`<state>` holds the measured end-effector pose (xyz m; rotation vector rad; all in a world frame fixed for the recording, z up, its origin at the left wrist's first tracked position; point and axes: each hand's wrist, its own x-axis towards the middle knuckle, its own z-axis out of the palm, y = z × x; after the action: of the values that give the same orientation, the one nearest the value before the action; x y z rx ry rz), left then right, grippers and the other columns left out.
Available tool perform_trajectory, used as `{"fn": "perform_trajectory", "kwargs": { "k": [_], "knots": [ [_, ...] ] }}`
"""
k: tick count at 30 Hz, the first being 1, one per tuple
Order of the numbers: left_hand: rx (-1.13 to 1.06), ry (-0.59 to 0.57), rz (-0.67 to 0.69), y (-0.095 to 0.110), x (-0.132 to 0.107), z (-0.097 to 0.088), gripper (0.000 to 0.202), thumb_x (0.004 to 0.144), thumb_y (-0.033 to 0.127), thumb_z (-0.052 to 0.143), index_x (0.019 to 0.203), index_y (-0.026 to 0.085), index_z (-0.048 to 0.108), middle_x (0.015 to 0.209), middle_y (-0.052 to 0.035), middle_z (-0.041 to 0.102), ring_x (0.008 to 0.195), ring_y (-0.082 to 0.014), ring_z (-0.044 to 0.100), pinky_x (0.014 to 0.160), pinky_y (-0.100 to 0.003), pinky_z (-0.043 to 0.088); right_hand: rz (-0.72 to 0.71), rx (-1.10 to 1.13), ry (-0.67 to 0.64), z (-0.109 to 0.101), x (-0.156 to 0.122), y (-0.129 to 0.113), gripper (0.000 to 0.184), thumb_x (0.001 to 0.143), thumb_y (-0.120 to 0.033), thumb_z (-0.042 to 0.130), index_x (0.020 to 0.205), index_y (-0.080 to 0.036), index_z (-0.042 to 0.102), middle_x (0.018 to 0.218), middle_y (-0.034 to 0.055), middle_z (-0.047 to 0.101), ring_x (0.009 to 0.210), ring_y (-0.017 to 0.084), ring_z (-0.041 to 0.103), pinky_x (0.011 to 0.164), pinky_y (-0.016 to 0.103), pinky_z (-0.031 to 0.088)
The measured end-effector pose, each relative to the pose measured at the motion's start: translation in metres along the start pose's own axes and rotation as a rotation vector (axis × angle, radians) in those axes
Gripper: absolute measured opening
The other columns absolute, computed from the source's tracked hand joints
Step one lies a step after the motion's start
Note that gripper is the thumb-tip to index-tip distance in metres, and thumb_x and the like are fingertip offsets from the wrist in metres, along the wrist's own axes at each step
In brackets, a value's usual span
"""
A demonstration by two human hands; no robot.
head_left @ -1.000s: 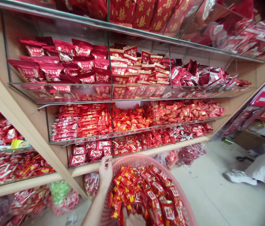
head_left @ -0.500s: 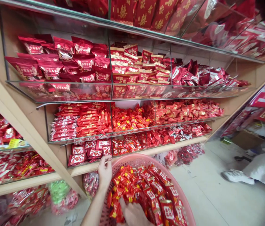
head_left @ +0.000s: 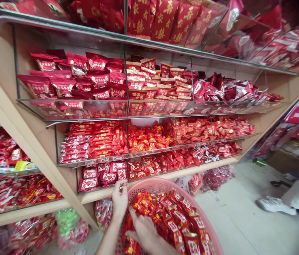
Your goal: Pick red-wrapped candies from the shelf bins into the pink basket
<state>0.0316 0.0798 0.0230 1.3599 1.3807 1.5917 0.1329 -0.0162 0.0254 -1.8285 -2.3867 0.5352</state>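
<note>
A pink plastic basket (head_left: 205,223) full of red wrapped candies (head_left: 176,219) is held in front of a candy shelf. My left hand (head_left: 119,200) grips the basket's far left rim, fingers curled over it. My right hand (head_left: 142,228) lies on the candies in the basket's left part, fingers spread and dug among the red and yellow packets. Just beyond the rim is the lowest shelf bin of red heart-printed packets (head_left: 98,175).
Glass-fronted shelves (head_left: 138,109) hold several rows of red candy packs. Bags of sweets (head_left: 69,223) sit on the floor under the shelf. At the right, another person's white shoe (head_left: 274,205) and light clothing rest on the pale floor, near a cardboard box (head_left: 282,159).
My right hand has come up from the frame's bottom edge further into the candy pile, toward the left rim. The left hand keeps its grip on the basket. The view shifted down slightly.
</note>
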Motion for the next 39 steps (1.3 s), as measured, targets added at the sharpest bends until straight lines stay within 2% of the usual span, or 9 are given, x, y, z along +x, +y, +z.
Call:
{"fn": "perform_trajectory", "kwargs": {
  "k": [4, 8, 11, 14, 17, 20, 23, 30, 39],
  "knots": [
    [0.013, -0.004, 0.019, 0.003, 0.000, 0.000, 0.021, 0.076, 0.037, 0.052, 0.083, 0.019, 0.062, 0.085, -0.0053, 0.066, 0.084, -0.0198, 0.062, 0.078, -0.034, 0.048, -0.017, 0.026, 0.057, -0.029, -0.005, 0.010, 0.069, 0.071, -0.041, 0.066, 0.132, -0.020, 0.040, 0.086, 0.0091, 0.070, 0.081, 0.027, 0.067, 0.071, 0.034, 0.049],
    [0.020, -0.018, 0.021, 0.004, 0.000, 0.000, 0.021, 0.077, 0.036, 0.051, 0.085, 0.019, 0.061, 0.087, -0.0056, 0.066, 0.084, -0.0197, 0.061, 0.079, -0.034, 0.048, -0.093, 0.100, 0.167, -0.106, -0.006, 0.024, 0.034, 0.084, -0.043, 0.051, 0.110, -0.024, 0.060, 0.069, 0.0013, 0.067, 0.064, 0.018, 0.063, 0.059, 0.024, 0.044],
    [0.025, -0.011, 0.032, 0.004, 0.000, 0.000, 0.021, 0.077, 0.036, 0.052, 0.085, 0.019, 0.062, 0.085, -0.0053, 0.066, 0.083, -0.0200, 0.062, 0.079, -0.035, 0.049, -0.189, 0.224, 0.288, -0.174, 0.003, 0.035, 0.030, 0.089, -0.041, 0.044, 0.106, -0.022, 0.059, 0.055, -0.0052, 0.056, 0.052, 0.012, 0.054, 0.053, 0.020, 0.038],
    [0.030, 0.006, 0.039, 0.002, 0.000, 0.000, 0.021, 0.076, 0.036, 0.052, 0.083, 0.019, 0.062, 0.083, -0.0052, 0.066, 0.082, -0.0201, 0.062, 0.079, -0.035, 0.049, -0.254, 0.245, 0.461, -0.227, 0.024, 0.046, 0.029, 0.090, -0.039, 0.043, 0.103, -0.019, 0.059, 0.062, -0.0049, 0.054, 0.056, 0.010, 0.052, 0.058, 0.020, 0.039],
    [0.018, 0.011, 0.023, 0.001, 0.000, 0.000, 0.023, 0.076, 0.038, 0.053, 0.084, 0.019, 0.062, 0.085, -0.0057, 0.067, 0.081, -0.0200, 0.063, 0.077, -0.034, 0.049, -0.287, 0.152, 0.570, -0.257, 0.055, 0.053, 0.030, 0.088, -0.034, 0.046, 0.113, -0.017, 0.052, 0.079, -0.0014, 0.057, 0.065, 0.010, 0.053, 0.068, 0.023, 0.043],
    [0.006, 0.009, 0.021, 0.000, 0.000, 0.000, 0.024, 0.075, 0.040, 0.054, 0.084, 0.019, 0.063, 0.084, -0.0058, 0.066, 0.082, -0.0199, 0.063, 0.078, -0.034, 0.049, -0.301, -0.011, 0.613, -0.269, 0.087, 0.056, 0.044, 0.084, -0.028, 0.054, 0.124, -0.014, 0.043, 0.110, 0.0077, 0.051, 0.094, 0.016, 0.052, 0.083, 0.029, 0.041],
    [0.003, 0.008, 0.027, -0.001, 0.000, 0.000, 0.024, 0.075, 0.040, 0.054, 0.083, 0.019, 0.062, 0.083, -0.0057, 0.066, 0.081, -0.0199, 0.063, 0.077, -0.034, 0.049, -0.264, -0.173, 0.578, -0.275, 0.114, 0.054, 0.055, 0.081, -0.029, 0.057, 0.130, -0.013, 0.038, 0.119, 0.0117, 0.046, 0.109, 0.023, 0.044, 0.090, 0.036, 0.038],
    [0.014, 0.010, 0.042, -0.003, 0.001, 0.000, 0.022, 0.075, 0.038, 0.053, 0.082, 0.019, 0.062, 0.083, -0.0060, 0.066, 0.079, -0.0197, 0.063, 0.077, -0.034, 0.049, -0.236, -0.309, 0.460, -0.277, 0.144, 0.044, 0.053, 0.083, -0.039, 0.056, 0.128, -0.014, 0.042, 0.124, 0.0137, 0.050, 0.113, 0.027, 0.044, 0.091, 0.040, 0.034],
    [0.036, -0.008, 0.059, -0.003, 0.001, -0.001, 0.019, 0.077, 0.032, 0.050, 0.084, 0.018, 0.061, 0.084, -0.0057, 0.066, 0.081, -0.0190, 0.062, 0.076, -0.032, 0.049, -0.208, -0.185, 0.523, -0.272, 0.144, 0.053, 0.033, 0.086, -0.032, 0.054, 0.114, -0.014, 0.052, 0.109, 0.0104, 0.062, 0.102, 0.022, 0.054, 0.085, 0.032, 0.038]
  ]
}}
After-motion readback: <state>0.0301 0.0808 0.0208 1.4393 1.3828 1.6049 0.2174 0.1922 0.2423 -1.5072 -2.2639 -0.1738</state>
